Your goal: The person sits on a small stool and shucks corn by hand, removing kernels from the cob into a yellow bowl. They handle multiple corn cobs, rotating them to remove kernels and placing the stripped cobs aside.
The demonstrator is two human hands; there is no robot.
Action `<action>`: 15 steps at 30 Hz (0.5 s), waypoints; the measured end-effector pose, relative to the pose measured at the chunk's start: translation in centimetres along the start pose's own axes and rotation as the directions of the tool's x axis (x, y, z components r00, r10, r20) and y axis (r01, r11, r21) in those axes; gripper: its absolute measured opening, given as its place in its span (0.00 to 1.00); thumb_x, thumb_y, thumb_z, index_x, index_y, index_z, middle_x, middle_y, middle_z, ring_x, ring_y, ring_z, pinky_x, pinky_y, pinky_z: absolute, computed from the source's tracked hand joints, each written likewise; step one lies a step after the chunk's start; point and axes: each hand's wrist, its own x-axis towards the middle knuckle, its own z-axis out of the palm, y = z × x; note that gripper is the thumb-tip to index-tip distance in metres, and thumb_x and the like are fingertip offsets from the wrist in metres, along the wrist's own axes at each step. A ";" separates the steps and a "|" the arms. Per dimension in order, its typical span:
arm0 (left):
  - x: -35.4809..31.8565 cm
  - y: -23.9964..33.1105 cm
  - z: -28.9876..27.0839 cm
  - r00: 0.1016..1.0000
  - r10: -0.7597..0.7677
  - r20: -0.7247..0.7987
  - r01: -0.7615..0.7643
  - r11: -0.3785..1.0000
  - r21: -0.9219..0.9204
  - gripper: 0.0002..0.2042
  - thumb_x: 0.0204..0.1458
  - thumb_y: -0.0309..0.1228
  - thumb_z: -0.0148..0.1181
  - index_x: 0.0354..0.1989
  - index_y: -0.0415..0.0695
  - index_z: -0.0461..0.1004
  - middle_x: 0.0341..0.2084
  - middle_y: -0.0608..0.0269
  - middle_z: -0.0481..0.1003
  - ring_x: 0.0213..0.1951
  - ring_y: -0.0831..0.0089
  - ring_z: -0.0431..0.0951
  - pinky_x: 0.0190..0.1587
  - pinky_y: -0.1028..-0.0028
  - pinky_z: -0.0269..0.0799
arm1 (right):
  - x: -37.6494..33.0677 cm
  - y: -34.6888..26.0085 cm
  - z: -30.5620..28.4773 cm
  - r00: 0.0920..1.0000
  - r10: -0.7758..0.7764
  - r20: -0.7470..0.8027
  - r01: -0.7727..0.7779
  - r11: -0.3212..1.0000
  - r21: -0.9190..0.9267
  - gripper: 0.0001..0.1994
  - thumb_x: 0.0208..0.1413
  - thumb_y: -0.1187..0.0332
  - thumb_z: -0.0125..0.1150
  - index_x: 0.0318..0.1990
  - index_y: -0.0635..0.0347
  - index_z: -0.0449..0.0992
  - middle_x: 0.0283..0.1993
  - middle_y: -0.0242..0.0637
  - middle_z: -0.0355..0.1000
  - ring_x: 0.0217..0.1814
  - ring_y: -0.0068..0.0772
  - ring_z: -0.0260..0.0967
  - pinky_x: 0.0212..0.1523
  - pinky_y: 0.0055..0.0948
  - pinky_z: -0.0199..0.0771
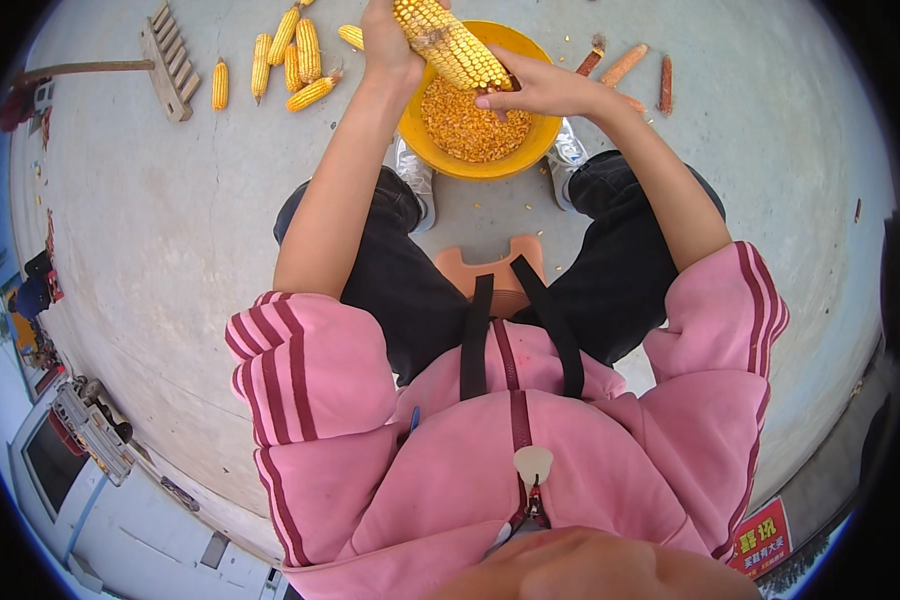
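A yellow corn cob (452, 45) is held slantwise above a yellow basin (419, 143). My left hand (390, 42) is closed round the cob's upper left side. At its lower right end, my right hand (542, 85) grips with the thumb underneath and the fingers on the far side. A dark patch shows on the cob near my left hand, among full rows of kernels. Loose corn kernels (473, 125) cover the bottom of the basin, which stands on the ground between my shoes.
Several unshelled corn cobs (308, 50) lie left of the basin, near a wooden rake (168, 62). Stripped cobs (625, 65) lie to the right. An orange-brown stool (460, 265) is under me. Stray kernels dot the concrete ground (220, 200).
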 end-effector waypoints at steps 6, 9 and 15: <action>-0.7 -0.5 1.2 0.997 0.027 -0.075 -0.008 0.968 0.251 0.07 0.51 0.34 0.51 0.29 0.43 0.67 0.20 0.64 0.69 0.24 0.76 0.70 0.27 0.77 0.68 | 0.8 1.5 0.6 0.959 -0.032 -0.283 0.040 0.999 0.021 0.37 0.48 0.47 0.58 0.59 0.60 0.55 0.50 0.43 0.66 0.49 0.32 0.66 0.49 0.27 0.66; -0.3 -0.9 0.5 0.996 0.029 -0.080 -0.001 0.942 0.336 0.08 0.52 0.34 0.52 0.28 0.42 0.68 0.19 0.64 0.69 0.22 0.76 0.70 0.26 0.78 0.67 | 1.2 0.8 -0.1 0.770 -0.325 -0.549 0.021 0.873 -0.487 0.30 0.47 0.46 0.59 0.53 0.57 0.67 0.47 0.39 0.69 0.44 0.32 0.68 0.45 0.26 0.67; -0.7 -1.0 0.6 0.990 0.033 -0.138 0.021 0.929 0.370 0.07 0.52 0.33 0.52 0.28 0.43 0.68 0.19 0.64 0.69 0.22 0.76 0.70 0.26 0.78 0.67 | -0.1 -3.9 -0.5 0.601 -0.595 -0.534 0.109 0.723 -0.682 0.10 0.41 0.63 0.64 0.33 0.52 0.75 0.30 0.34 0.65 0.36 0.37 0.64 0.37 0.34 0.63</action>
